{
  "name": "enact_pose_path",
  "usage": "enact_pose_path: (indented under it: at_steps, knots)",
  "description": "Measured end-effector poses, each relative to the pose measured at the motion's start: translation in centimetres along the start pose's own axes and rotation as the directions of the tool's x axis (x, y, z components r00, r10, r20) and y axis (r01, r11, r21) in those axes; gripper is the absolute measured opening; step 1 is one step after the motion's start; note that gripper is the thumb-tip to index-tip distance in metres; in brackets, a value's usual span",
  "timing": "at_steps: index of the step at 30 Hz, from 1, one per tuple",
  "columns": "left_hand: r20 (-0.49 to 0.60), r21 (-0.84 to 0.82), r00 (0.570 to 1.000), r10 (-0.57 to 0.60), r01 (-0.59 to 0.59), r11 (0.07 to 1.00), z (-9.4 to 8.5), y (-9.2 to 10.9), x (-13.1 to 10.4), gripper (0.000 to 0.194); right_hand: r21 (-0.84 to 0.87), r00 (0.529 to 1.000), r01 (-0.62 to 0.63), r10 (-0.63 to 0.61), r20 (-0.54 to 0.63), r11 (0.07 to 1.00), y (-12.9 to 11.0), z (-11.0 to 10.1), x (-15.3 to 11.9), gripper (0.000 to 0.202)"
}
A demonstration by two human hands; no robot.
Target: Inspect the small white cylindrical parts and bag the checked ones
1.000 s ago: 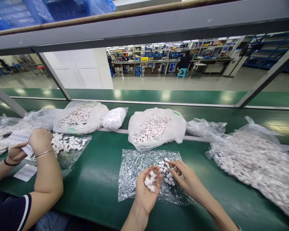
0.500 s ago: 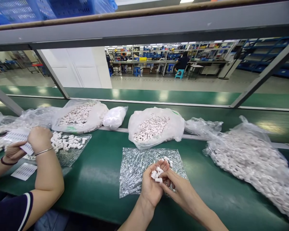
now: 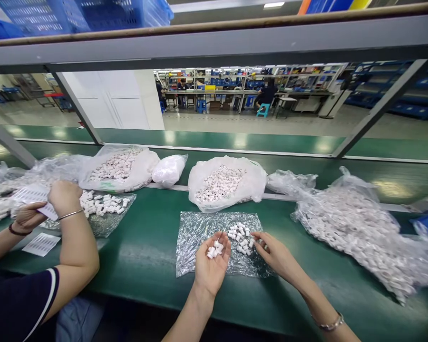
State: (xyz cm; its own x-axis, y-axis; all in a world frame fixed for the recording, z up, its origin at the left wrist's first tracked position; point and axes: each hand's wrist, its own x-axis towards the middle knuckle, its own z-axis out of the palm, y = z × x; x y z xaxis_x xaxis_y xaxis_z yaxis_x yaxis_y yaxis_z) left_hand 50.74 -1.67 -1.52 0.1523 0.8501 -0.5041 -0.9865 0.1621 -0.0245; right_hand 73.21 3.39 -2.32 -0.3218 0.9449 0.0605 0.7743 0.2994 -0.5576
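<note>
My left hand (image 3: 212, 261) is palm up and cupped under several small white plastic fittings (image 3: 215, 249). They look like short tubes, some with a wider end. To its right, my right hand (image 3: 271, 251) reaches in from the side, its fingertips at the edge of a loose pile of the same fittings (image 3: 241, 237). Thumb and forefinger look apart there, with no piece plainly between them. This pile rests on a crinkled clear plastic bag (image 3: 192, 242) lying flat on the green table (image 3: 146, 266).
Behind the flat bag stands an opened bag of fittings (image 3: 221, 183). A large clear bag full of them (image 3: 356, 232) lies at right. On the left a co-worker's hands (image 3: 62, 197) hold a label sheet (image 3: 30, 194). A metal shelf beam (image 3: 214, 45) crosses above.
My right hand has moved away from my left palm, rightward to the loose pile. More of that pile now shows. My left hand has shifted slightly left, still cupping fittings.
</note>
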Motion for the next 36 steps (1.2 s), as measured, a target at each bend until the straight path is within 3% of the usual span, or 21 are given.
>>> enact_pose_path:
  at_steps: [7, 10, 14, 17, 20, 24, 28, 31, 36]
  knots:
    - [0.051, 0.065, 0.989, -0.137, 0.134, 0.989, 0.5, -1.4, 1.5, 0.024, -0.001, 0.996, 0.065, -0.065, -0.054, 0.998, -5.9, -0.7, -2.1, 0.023]
    - [0.037, 0.143, 0.980, -0.197, 0.190, 0.971, 0.4, -2.5, 2.5, 0.022, -0.042, 0.989, 0.083, -0.087, -0.120, 0.996, -8.2, 0.7, -3.0, 0.018]
    - [-0.004, 0.291, 0.966, -0.258, 0.248, 0.924, -0.1, -4.0, 3.0, 0.023, -0.130, 0.976, 0.030, -0.057, -0.210, 0.991, -9.2, 3.1, -3.1, 0.019]
    - [0.013, 0.332, 0.957, -0.291, 0.270, 0.904, -0.5, -4.3, 3.0, 0.023, -0.049, 0.988, -0.022, 0.015, -0.153, 0.999, -8.8, 3.0, -3.1, 0.015]
    - [0.032, 0.273, 0.962, -0.270, 0.252, 0.929, -0.5, -3.9, 3.2, 0.023, 0.090, 0.993, -0.060, 0.069, -0.099, 0.994, -6.8, 1.3, -2.8, 0.019]
    - [-0.067, 0.199, 0.984, -0.164, 0.174, 0.964, 0.2, -3.1, 3.8, 0.023, 0.014, 0.978, -0.126, 0.127, -0.168, 0.992, -1.9, -0.3, -1.3, 0.026]
    - [-0.080, 0.164, 0.987, -0.141, 0.153, 0.974, 1.4, -2.9, 4.3, 0.030, -0.021, 0.994, -0.078, 0.076, -0.075, 0.997, 1.5, 0.0, 0.1, 0.027]
    - [-0.045, 0.175, 0.987, -0.156, 0.162, 0.971, 2.4, -3.1, 4.6, 0.032, 0.015, 0.997, -0.058, 0.058, -0.046, 0.998, 1.4, -0.4, 0.6, 0.027]
    - [0.052, 0.221, 0.969, -0.240, 0.223, 0.949, 3.1, -3.2, 5.4, 0.038, 0.091, 0.997, 0.037, -0.031, -0.069, 0.995, -1.7, -1.8, 1.2, 0.019]
